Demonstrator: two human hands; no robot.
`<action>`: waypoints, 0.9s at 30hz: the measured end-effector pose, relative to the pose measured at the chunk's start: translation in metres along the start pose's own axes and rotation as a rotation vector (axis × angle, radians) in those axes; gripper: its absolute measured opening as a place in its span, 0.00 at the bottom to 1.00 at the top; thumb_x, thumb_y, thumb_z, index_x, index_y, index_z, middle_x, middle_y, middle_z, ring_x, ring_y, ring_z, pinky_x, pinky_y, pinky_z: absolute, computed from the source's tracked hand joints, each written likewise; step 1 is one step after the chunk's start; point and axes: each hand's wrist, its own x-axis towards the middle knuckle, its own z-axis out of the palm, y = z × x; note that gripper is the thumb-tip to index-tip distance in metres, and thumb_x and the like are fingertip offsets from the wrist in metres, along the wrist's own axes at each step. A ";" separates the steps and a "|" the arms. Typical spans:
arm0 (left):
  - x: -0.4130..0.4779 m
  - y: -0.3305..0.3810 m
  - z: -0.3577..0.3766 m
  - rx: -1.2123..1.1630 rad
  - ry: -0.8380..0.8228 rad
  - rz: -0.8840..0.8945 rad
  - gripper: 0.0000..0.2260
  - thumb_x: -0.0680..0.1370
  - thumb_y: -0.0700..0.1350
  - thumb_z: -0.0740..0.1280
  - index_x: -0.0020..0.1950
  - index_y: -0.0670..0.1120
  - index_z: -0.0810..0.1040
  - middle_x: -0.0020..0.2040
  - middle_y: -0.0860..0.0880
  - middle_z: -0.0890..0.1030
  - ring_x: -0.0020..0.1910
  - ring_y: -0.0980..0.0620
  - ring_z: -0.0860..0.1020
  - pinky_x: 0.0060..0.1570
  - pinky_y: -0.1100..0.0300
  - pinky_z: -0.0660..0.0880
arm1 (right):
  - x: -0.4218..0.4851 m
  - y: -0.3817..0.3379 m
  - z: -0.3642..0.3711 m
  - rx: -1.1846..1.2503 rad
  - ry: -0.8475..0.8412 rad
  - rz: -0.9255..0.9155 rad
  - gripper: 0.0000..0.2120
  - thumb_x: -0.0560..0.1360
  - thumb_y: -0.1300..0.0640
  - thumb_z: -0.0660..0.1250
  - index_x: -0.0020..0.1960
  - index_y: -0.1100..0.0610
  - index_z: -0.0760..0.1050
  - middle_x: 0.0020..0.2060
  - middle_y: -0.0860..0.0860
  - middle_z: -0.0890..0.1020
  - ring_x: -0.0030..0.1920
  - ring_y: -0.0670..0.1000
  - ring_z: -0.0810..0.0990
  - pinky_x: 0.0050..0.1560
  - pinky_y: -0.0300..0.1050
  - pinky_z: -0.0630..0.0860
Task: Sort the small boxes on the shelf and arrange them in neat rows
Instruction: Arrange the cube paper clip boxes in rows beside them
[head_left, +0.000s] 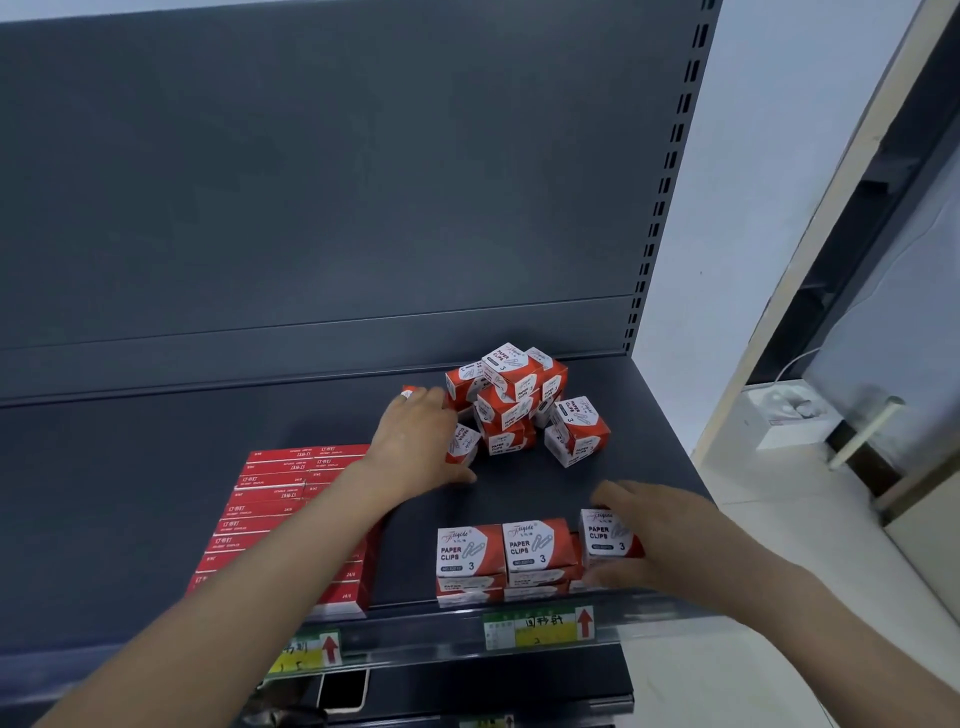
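Observation:
A loose heap of red-and-white paper clip boxes (511, 400) lies at the back right of the dark shelf (208, 431). One box (577, 431) sits tilted at the heap's right. My left hand (421, 441) reaches into the heap's left side, fingers over a box (464, 444) that is mostly hidden. At the front edge a neat row of paper clip boxes (506, 551) stands two high. My right hand (649, 540) grips the box (605, 535) at the row's right end, thumb below and fingers above.
Flat red staple boxes (291, 499) lie stacked in rows at the front left, partly under my left forearm. Price labels (537, 626) hang on the shelf's front rail. The slotted upright (660, 208) and a white wall bound the shelf on the right.

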 end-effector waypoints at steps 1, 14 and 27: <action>0.000 0.000 0.001 0.030 -0.004 0.017 0.29 0.70 0.64 0.67 0.62 0.46 0.75 0.61 0.48 0.72 0.63 0.49 0.69 0.62 0.55 0.66 | 0.000 0.000 0.001 0.022 -0.024 -0.008 0.28 0.71 0.36 0.64 0.66 0.44 0.60 0.62 0.42 0.73 0.61 0.46 0.74 0.59 0.39 0.72; -0.029 -0.015 0.006 -0.456 -0.163 0.113 0.22 0.69 0.52 0.75 0.59 0.49 0.74 0.56 0.52 0.79 0.53 0.54 0.76 0.53 0.57 0.76 | 0.006 0.003 0.003 0.025 -0.047 -0.089 0.24 0.72 0.40 0.65 0.65 0.42 0.62 0.63 0.41 0.73 0.63 0.45 0.73 0.62 0.41 0.71; -0.030 -0.011 0.002 -0.749 -0.388 0.205 0.07 0.76 0.44 0.69 0.54 0.47 0.79 0.46 0.56 0.80 0.43 0.63 0.78 0.42 0.72 0.74 | 0.054 0.030 -0.029 0.374 0.454 0.132 0.20 0.76 0.45 0.62 0.62 0.56 0.72 0.55 0.51 0.81 0.54 0.50 0.79 0.55 0.42 0.75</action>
